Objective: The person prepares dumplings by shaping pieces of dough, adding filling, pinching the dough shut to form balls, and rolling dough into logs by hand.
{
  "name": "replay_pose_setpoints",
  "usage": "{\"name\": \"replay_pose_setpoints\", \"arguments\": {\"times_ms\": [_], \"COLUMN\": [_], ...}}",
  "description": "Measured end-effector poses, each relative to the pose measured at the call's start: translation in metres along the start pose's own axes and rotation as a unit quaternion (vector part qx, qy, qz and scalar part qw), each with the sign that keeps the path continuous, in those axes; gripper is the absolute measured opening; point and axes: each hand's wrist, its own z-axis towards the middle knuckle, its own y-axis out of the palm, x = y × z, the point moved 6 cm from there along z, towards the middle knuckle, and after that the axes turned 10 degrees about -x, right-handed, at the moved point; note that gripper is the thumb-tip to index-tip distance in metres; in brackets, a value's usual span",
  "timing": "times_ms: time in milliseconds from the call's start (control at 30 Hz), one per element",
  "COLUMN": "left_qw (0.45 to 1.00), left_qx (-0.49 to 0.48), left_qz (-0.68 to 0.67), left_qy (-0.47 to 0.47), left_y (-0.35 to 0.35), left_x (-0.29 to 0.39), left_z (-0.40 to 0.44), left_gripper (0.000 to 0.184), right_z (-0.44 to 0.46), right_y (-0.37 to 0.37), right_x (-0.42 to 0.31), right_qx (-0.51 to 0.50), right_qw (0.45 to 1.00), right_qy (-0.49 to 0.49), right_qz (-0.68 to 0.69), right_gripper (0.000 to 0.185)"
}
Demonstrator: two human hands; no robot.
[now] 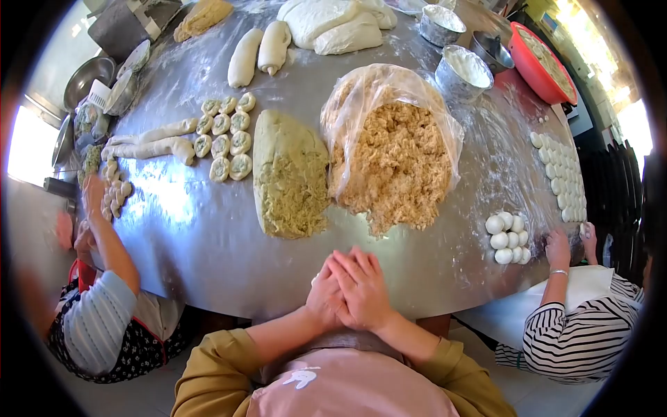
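My left hand [323, 297] and my right hand [365, 288] are pressed palm to palm above the table's near edge. The right one lies over the left, fingers closed together, and whatever is between the palms is hidden. Just beyond them is a crumbly orange-brown filling [399, 163], partly wrapped in a clear plastic bag [347, 90]. To its left lies a long greenish block of filling or paste [288, 163], smooth at the far end and crumbly at the near end.
Filled dough pieces [220, 147] and dough ropes [156, 141] lie left, white balls [511, 238] right. Behind are a large dough mass [337, 24], floury metal tins [464, 73] and a red basin [538, 66]. Co-workers' hands [94, 198] [558, 249] work at both sides.
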Motion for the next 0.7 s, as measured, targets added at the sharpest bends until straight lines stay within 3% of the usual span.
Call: {"name": "replay_pose_setpoints", "arguments": {"times_ms": [133, 267, 367, 500, 600, 700], "left_qw": [0.974, 0.978, 0.956, 0.961, 0.962, 0.992], "left_qx": [0.161, 0.200, 0.240, 0.195, 0.193, 0.072], "left_qz": [0.154, 0.064, 0.167, 0.196, 0.190, 0.079], "left_qy": [0.040, -0.006, -0.019, -0.019, 0.019, -0.065], "left_y": [0.001, -0.014, -0.025, 0.019, 0.036, 0.006], "left_x": [-0.035, -0.059, -0.032, -0.021, -0.010, 0.001], "left_z": [0.036, 0.069, 0.051, 0.009, -0.024, -0.027], "left_gripper": [0.068, 0.079, 0.069, 0.067, 0.063, 0.059], "right_z": [0.032, 0.061, 0.055, 0.003, -0.026, -0.013], "right_y": [-0.013, -0.033, -0.028, -0.008, -0.018, -0.028], "right_x": [0.032, 0.042, 0.036, 0.006, -0.031, -0.021], "right_qx": [0.057, 0.126, 0.113, 0.005, 0.017, 0.000], "right_qw": [0.996, 0.984, 0.982, 0.998, 0.999, 0.976], "right_qy": [0.036, 0.039, 0.016, -0.017, -0.046, 0.084], "right_qz": [-0.059, -0.117, -0.149, -0.067, 0.005, 0.203], "right_gripper": [0.063, 0.066, 0.069, 0.073, 0.059, 0.054]}}
